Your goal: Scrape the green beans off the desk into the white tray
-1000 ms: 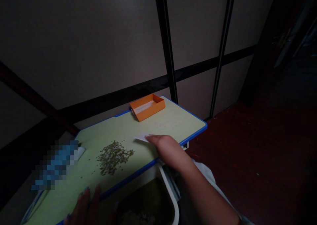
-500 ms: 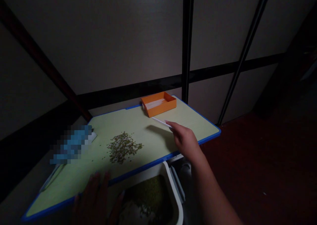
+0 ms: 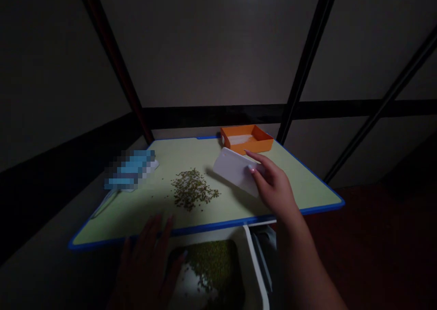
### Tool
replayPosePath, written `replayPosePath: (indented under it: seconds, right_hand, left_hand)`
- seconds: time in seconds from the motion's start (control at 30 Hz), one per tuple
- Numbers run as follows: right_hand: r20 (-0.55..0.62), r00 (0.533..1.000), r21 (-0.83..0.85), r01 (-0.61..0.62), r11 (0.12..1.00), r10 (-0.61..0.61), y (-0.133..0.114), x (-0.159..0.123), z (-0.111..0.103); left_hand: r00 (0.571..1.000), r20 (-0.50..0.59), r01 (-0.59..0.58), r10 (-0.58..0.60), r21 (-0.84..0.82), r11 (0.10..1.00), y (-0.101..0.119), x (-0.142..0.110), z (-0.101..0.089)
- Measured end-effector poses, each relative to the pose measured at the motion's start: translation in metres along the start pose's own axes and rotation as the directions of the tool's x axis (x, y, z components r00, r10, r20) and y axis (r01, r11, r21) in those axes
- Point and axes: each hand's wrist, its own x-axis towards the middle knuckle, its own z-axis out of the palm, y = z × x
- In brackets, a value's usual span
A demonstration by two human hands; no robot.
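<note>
Between the thumb and fingers of my right hand (image 3: 276, 187) is a flat white scraper (image 3: 234, 170), tilted above the table. Left of it, small greenish-brown grains (image 3: 191, 189) lie in a loose heap on the pale yellow-green tabletop (image 3: 180, 153). My left hand (image 3: 150, 260), in deep shadow, rests with fingers spread at the table's front edge, by the rim of a white bin (image 3: 254, 260). More green grains (image 3: 218, 264) cover part of the bin's floor, with a bare white patch at the left.
An orange open box (image 3: 252, 146) with a white inside bottom stands at the table's back right. At the left lies a blurred-out blue and white object (image 3: 131, 170) with a cord (image 3: 102, 203). A panelled wall (image 3: 211, 50) rises behind the table, which has a blue rim.
My right hand has turned the scraper so its broad face shows instead of its thin edge. The view has shifted, moving the table rightward in the picture. My left hand stays by the bin.
</note>
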Motion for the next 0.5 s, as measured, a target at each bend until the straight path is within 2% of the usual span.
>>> replayPosePath:
  seconds: [0.07, 0.13, 0.2, 0.33, 0.43, 0.5]
  right_hand:
    - [0.103, 0.994, 0.055, 0.029, 0.998, -0.034, -0.003, 0.012, 0.01]
    - [0.192, 0.973, 0.087, 0.113, 0.99, -0.128, -0.003, 0.021, 0.018]
    - [0.176, 0.964, 0.058, 0.189, 0.98, -0.197, -0.003, 0.025, 0.023]
    - [0.14, 0.973, -0.092, 0.196, 0.976, -0.182, -0.006, 0.017, 0.023]
    - [0.159, 0.973, -0.091, 0.183, 0.979, -0.167, -0.016, 0.008, 0.021]
    - [0.175, 0.974, -0.092, 0.161, 0.983, -0.143, -0.022, 0.003, 0.021]
  left_hand:
    - [1.0, 0.017, 0.016, -0.016, -0.029, 0.999, 0.004, 0.0, -0.003]
    - [0.998, 0.05, 0.052, -0.048, -0.068, 0.996, 0.009, 0.001, -0.008]
    - [0.99, 0.112, 0.1, -0.088, -0.107, 0.989, 0.013, 0.001, -0.013]
    - [0.954, 0.274, 0.169, -0.118, -0.169, 0.971, 0.016, 0.003, -0.024]
    - [0.951, 0.284, 0.182, -0.12, -0.203, 0.962, 0.014, 0.0, -0.026]
    - [0.965, 0.246, 0.158, -0.095, -0.252, 0.955, 0.011, -0.002, -0.024]
